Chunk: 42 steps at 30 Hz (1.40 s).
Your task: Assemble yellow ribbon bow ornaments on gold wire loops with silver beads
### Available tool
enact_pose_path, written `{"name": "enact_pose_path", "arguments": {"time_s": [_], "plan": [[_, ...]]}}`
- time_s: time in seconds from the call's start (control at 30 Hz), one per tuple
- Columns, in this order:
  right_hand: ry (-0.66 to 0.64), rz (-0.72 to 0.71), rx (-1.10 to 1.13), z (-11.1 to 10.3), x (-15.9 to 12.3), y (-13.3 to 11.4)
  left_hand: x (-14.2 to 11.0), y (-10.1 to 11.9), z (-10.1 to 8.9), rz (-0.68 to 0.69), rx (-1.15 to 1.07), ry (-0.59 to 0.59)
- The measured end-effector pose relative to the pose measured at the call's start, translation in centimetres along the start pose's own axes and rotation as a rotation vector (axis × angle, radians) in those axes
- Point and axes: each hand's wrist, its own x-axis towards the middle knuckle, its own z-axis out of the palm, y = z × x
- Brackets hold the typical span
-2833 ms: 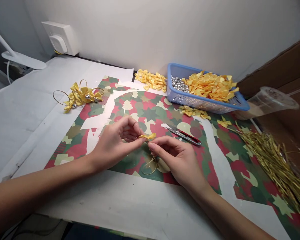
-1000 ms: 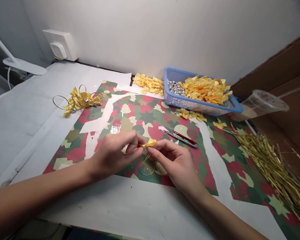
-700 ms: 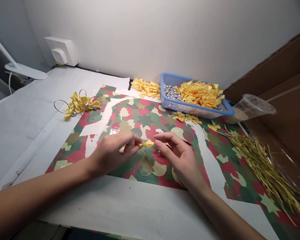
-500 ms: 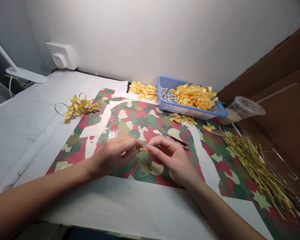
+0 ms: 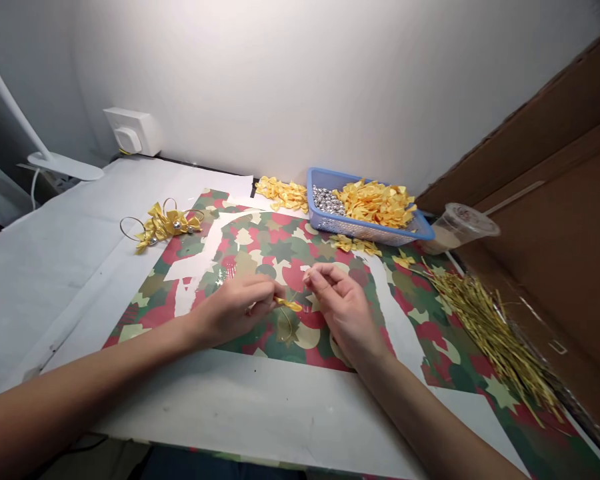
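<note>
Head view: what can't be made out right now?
All in the head view:
Bow: one end, hidden by the left hand.
Cord: its tip at the right hand, too small.
Basket: floor, covered by piled bows and silver balls.
Lamp: top, cut off by the left edge.

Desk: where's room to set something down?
White paper lies bare left of the bow-trimmed loops, and below the patterned sheet between the forearms. Crowded: the middle, with left hand, right hand, held bow; back right, blue basket, loose bows, plastic cup.
</note>
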Motion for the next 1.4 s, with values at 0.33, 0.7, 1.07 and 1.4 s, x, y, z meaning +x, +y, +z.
{"name": "enact_pose_path", "arguments": {"time_s": [0.33, 0.7, 1.07, 1.4], "plan": [[0.308, -0.131, 0.222, -3.8, 3.4, -1.1, -0.1, -0.3, -0.1, -0.040, -0.012, -0.064], [0.477, -0.225, 0.279, -6.9, 5.2, -2.2, 0.3, -0.3, -0.5, -0.155, -0.036, -0.085], [0.517, -0.268, 0.293, -8.1, 6.0, -2.3, 0.2, -0.3, -0.4, -0.220, -0.098, -0.142], [0.584, -0.232, 0.389, -8.2, 6.1, -2.9, 0.1, -0.3, -0.5, -0.241, -0.166, -0.158]]}}
